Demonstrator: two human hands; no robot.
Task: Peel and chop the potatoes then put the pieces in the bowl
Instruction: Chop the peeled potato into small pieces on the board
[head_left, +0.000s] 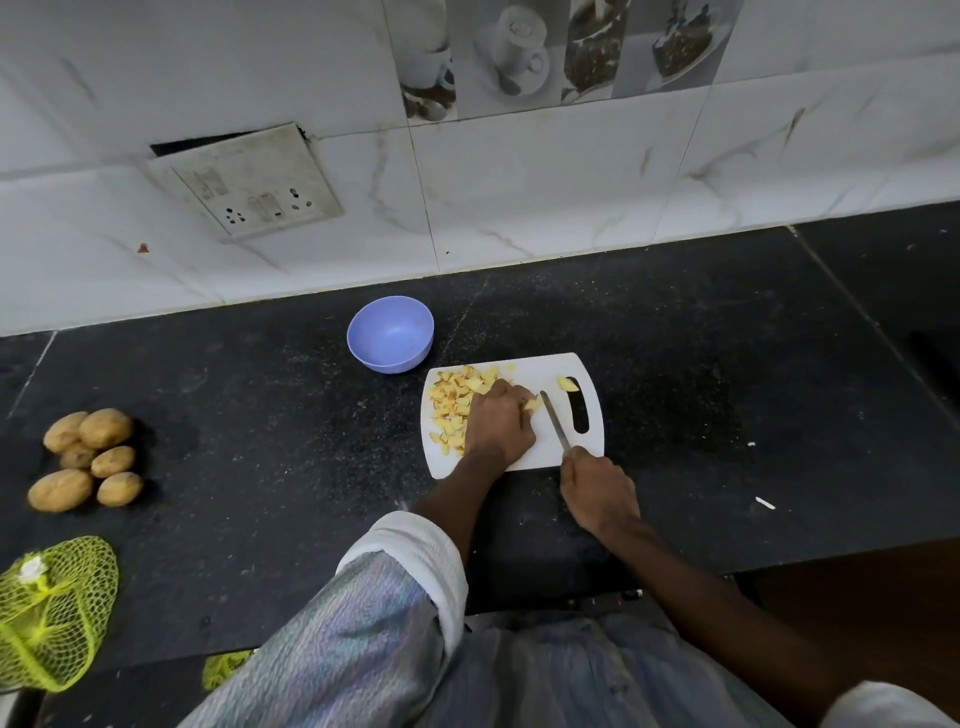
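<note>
A white cutting board (540, 457) lies on the black counter. Chopped yellow potato pieces (453, 402) are heaped on its left half, and one loose piece (567, 384) sits by the board's handle slot. My left hand (498, 423) holds down a small potato piece (532, 404) with curled fingers. My right hand (597, 491) grips a knife (555, 420) by the handle, its blade right next to that piece. An empty purple bowl (390, 333) stands behind the board to the left.
Several whole unpeeled potatoes (85, 460) lie at the counter's left. A yellow-green net bag (52, 613) sits at the front left corner. A tiled wall with a socket plate (249, 182) rises behind the counter. Small white scraps (764, 502) lie to the right.
</note>
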